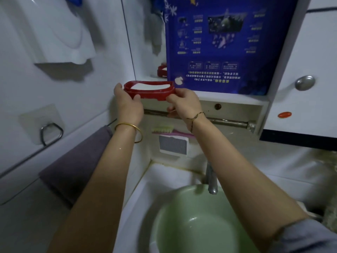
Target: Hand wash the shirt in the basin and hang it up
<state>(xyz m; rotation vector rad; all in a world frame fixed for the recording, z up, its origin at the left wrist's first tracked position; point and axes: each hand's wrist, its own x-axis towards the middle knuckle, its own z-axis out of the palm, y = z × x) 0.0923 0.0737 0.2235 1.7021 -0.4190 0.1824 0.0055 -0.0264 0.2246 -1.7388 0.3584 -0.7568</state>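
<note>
Hands raised to the shelf edge under the mirror, both gripping one red soap dish (149, 91). Left hand (127, 105) closing on the dish's left end, thumb pressing the front wall. Right hand (184, 103) pinching the right end, fingers curled beneath. White soap bar (150, 86) lying inside the dish. Dish sitting level, at or just above the shelf (228, 98); contact not determinable.

Green basin (197, 221) sitting near, in the white sink (145, 194), directly under the tap (211, 181). Basin interior showing bare where visible. Shirt not identifiable anywhere; grey cloth (78, 161) lying draped on the ledge at left, nature not determinable.

Gold bangle (128, 131) circling the left wrist; dark cord bracelet (195, 117) circling the right. Scrub brush (167, 130) resting against the far wall between the forearms. Blue poster (228, 42) appearing reflected in the mirror. Metal hook (51, 133) hanging on the left wall.
</note>
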